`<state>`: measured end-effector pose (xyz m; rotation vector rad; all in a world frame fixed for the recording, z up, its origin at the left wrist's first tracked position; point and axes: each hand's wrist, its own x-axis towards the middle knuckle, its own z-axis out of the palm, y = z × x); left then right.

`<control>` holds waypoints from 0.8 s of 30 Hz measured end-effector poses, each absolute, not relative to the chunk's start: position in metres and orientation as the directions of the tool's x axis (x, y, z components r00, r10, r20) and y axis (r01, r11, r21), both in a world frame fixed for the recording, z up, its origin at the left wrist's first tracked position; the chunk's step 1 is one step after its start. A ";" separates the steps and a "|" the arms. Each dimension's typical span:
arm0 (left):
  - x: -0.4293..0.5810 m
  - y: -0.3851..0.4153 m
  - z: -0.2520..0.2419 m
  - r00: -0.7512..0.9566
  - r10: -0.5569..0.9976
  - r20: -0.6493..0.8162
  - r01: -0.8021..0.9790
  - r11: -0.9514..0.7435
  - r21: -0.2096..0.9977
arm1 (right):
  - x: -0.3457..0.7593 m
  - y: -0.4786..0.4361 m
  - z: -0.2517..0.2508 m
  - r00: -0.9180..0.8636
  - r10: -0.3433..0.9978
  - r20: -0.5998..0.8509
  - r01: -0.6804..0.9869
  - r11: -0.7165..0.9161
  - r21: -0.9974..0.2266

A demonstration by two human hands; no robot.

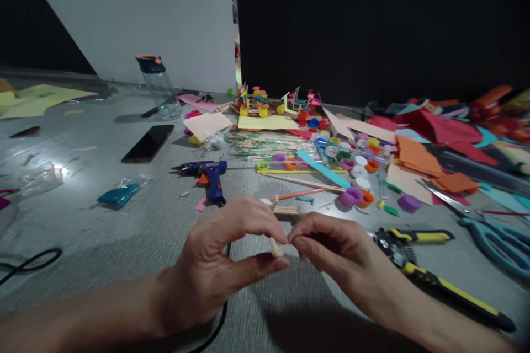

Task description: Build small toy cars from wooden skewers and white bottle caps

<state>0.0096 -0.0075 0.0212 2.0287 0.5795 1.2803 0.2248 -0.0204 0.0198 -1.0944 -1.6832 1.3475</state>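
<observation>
Between thumb and fingers of my left hand (223, 256) is a small pale, cream-coloured piece (276, 247); its kind is too small to make out. My right hand (331, 251) is pinched close against it, fingertips meeting the left fingertips, and whatever lies in that pinch is hidden. Just beyond the hands rest a few joined pale wooden sticks (285, 210) and an orange stick (300, 194). A blue hot glue gun (211, 174) lies behind my left hand, its nozzle pointing left.
Yellow-black pliers (439, 284) and teal-handled scissors (497, 240) lie at right. Colourful bottle caps (351, 196), wooden sticks (265, 146) and coloured paper (418, 155) spread behind. A phone (148, 143), water bottle (159, 88) and bag of teal material (119, 194) are at left.
</observation>
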 end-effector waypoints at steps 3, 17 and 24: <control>0.006 -0.004 0.026 0.467 0.597 0.653 0.132 -0.776 0.616 | 0.228 -0.020 0.021 -0.402 0.915 0.037 0.227 0.138 -0.964; 0.007 -0.004 0.018 0.587 0.522 0.619 0.278 -0.848 0.452 | 0.231 -0.032 0.030 -0.386 0.826 0.411 0.308 0.535 -0.786; 0.011 -0.008 0.016 0.598 0.587 0.545 0.286 -0.792 0.539 | 0.224 -0.033 0.034 -0.426 0.814 0.394 0.326 0.544 -0.773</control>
